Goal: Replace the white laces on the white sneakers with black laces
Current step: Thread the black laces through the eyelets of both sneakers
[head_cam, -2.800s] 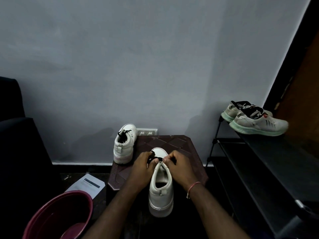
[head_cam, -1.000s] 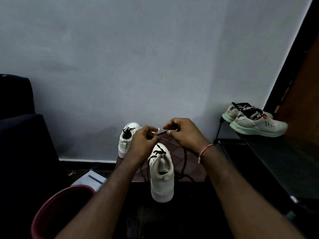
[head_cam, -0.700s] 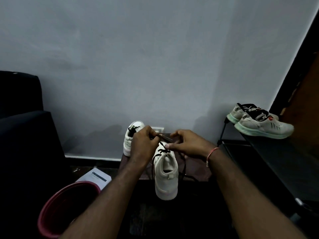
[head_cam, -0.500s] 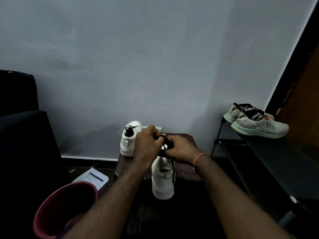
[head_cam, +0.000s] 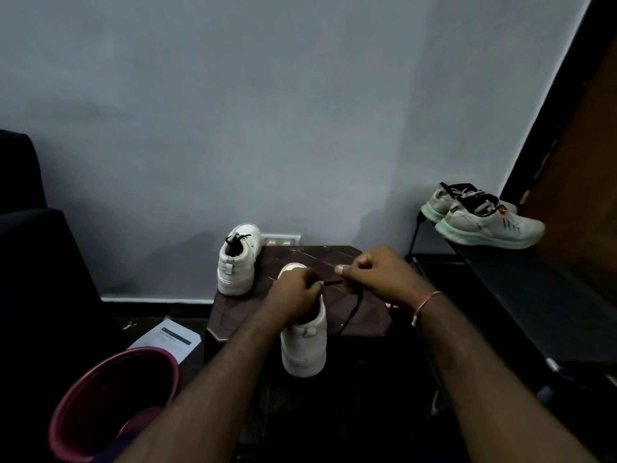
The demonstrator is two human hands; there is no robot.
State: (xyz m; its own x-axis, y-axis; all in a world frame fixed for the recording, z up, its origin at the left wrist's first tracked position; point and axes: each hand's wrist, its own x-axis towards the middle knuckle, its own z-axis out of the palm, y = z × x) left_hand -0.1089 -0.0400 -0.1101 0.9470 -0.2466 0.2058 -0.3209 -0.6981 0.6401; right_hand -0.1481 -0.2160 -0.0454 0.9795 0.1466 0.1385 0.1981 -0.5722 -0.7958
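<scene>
Head cam first, and it was the only view. Your left hand (head_cam: 293,289) was curled over the front of the near sneaker (head_cam: 305,345), fingers pinching one bit of the black lace (head_cam: 334,282). Your right hand (head_cam: 377,275) was balled up just to the right, thumb and fingers clamped on the same lace, so a short stretch ran tight between the two hands. The rest of the lace dropped from your right hand down the sneaker's right side.

That sneaker sat heel toward you on the small table (head_cam: 317,255), heel showing past the near edge. Couldn't tell how far the lacing had got, your left hand covered it. The far sneaker (head_cam: 238,262) stood at the table's far left corner, heel toward you too, with black lace showing at its opening.

You had a red thread band (head_cam: 425,304) on the right wrist. Near left was a maroon bucket (head_cam: 110,396), with a sheet of paper (head_cam: 170,339) just beyond it. On the right, a dark rack (head_cam: 534,295) had a pair of running shoes (head_cam: 484,222) at its far end.
</scene>
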